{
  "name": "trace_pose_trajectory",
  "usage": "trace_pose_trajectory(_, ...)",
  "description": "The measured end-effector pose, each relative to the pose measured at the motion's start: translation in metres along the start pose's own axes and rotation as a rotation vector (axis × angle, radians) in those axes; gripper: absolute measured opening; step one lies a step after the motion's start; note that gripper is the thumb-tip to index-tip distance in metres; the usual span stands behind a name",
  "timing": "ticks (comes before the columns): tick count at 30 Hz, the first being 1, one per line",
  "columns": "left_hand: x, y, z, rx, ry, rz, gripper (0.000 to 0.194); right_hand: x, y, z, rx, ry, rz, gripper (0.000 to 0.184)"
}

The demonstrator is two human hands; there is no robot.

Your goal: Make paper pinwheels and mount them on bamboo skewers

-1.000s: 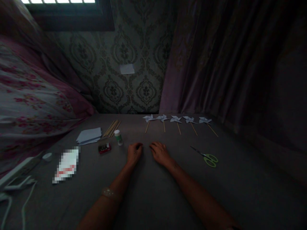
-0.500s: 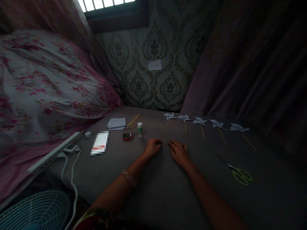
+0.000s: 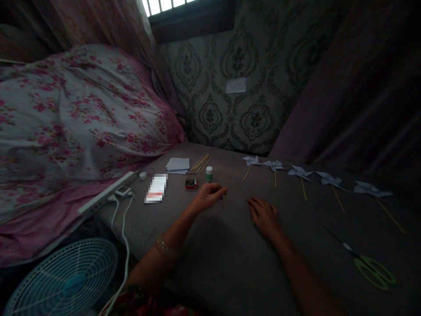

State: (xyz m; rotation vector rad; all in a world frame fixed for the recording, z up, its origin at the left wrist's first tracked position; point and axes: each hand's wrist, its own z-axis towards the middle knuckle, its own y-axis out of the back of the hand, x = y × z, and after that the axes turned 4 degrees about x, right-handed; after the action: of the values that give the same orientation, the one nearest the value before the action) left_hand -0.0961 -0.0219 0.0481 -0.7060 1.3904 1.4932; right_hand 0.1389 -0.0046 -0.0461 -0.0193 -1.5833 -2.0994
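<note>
My left hand (image 3: 209, 197) is just above the grey surface, its fingers loosely stretched to the right with nothing in them. Directly behind it stands a glue bottle (image 3: 209, 174) with a white cap and green label, its lower part hidden by the hand. A small red box (image 3: 191, 184) with dark little pieces sits to the left. My right hand (image 3: 264, 216) lies flat and empty on the surface. Right of it are green-handled scissors (image 3: 373, 270), and beyond it a row of several white paper pinwheels (image 3: 299, 173) on sticks.
Wooden sticks (image 3: 201, 163) and a stack of white paper (image 3: 178, 165) lie at the back. Nearer left are a blurred white packet (image 3: 156, 188), a small white cap (image 3: 142, 176) and a power strip (image 3: 108, 193) with cables. A blue fan (image 3: 72, 281) stands below the left edge.
My view has turned left, so things appear farther right and more of the fan shows. My left hand has lifted and moved toward the glue bottle; the right hand stays down.
</note>
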Motion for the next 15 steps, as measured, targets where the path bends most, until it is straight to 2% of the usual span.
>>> trace_pose_trajectory(3, -0.002, 0.023, 0.0, -0.169, -0.033, 0.005, 0.035, -0.001, 0.0, 0.0, 0.005, 0.007, -0.009, 0.039)
trace_pose_trajectory(6, 0.007, 0.048, 0.006, -0.295, 0.005, -0.005, 0.035, -0.001, 0.0, 0.0, -0.001, 0.01, -0.006, 0.038)
trace_pose_trajectory(10, 0.033, 0.088, 0.024, -0.542, 0.025, 0.145, 0.033, -0.002, -0.001, 0.0, -0.014, 0.015, 0.003, 0.038)
trace_pose_trajectory(12, 0.049, 0.107, 0.035, -0.654, 0.136, 0.309, 0.033, -0.002, -0.002, 0.0, -0.018, 0.016, 0.004, 0.038)
trace_pose_trajectory(15, 0.07, 0.132, 0.048, -0.687, 0.222, 0.384, 0.028, -0.003, -0.004, 0.0, -0.019, 0.013, 0.004, 0.038)
